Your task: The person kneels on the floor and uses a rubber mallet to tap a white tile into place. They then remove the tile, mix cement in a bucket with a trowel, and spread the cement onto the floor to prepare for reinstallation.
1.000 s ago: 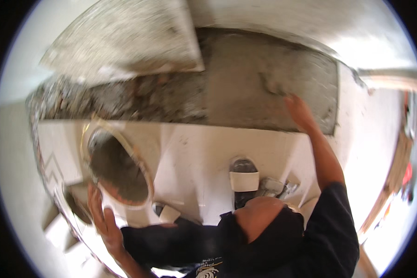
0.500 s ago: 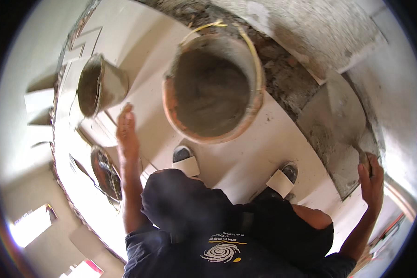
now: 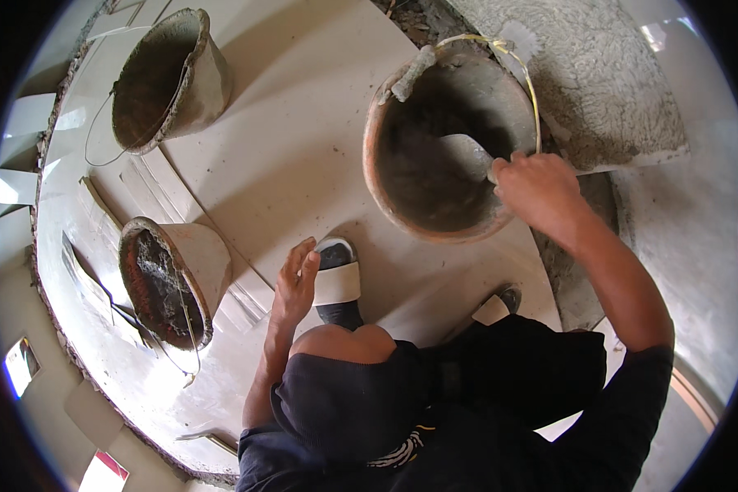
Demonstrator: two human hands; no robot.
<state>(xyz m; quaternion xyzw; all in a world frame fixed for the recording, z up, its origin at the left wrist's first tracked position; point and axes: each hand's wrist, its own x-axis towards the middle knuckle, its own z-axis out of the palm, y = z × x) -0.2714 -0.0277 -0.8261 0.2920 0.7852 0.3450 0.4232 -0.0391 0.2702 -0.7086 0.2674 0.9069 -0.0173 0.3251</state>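
Note:
My right hand (image 3: 537,190) is closed round the handle of a trowel (image 3: 466,156). The trowel's blade reaches into a large mortar-caked bucket (image 3: 375,176) with a yellow handle. Grey wet mortar (image 3: 422,184) lies inside, partly in shadow. A dried lump or wrapped grip sits on the bucket's left rim. My left hand (image 3: 297,275) hangs free above the floor near my left sandal (image 3: 337,283), fingers stretched and loosely together, holding nothing.
Two more buckets stand at the left: a crusted one (image 3: 209,94) farther off, and one with dark contents (image 3: 209,258) nearer. Flat strips (image 3: 160,184) lie between them. A rough plastered slab (image 3: 607,90) rises at the right, beside a bare wall (image 3: 681,213).
My right hand has carried the trowel from the mortar patch at the right into the bucket. My left hand has shifted right and nearer to me. The view has turned, too.

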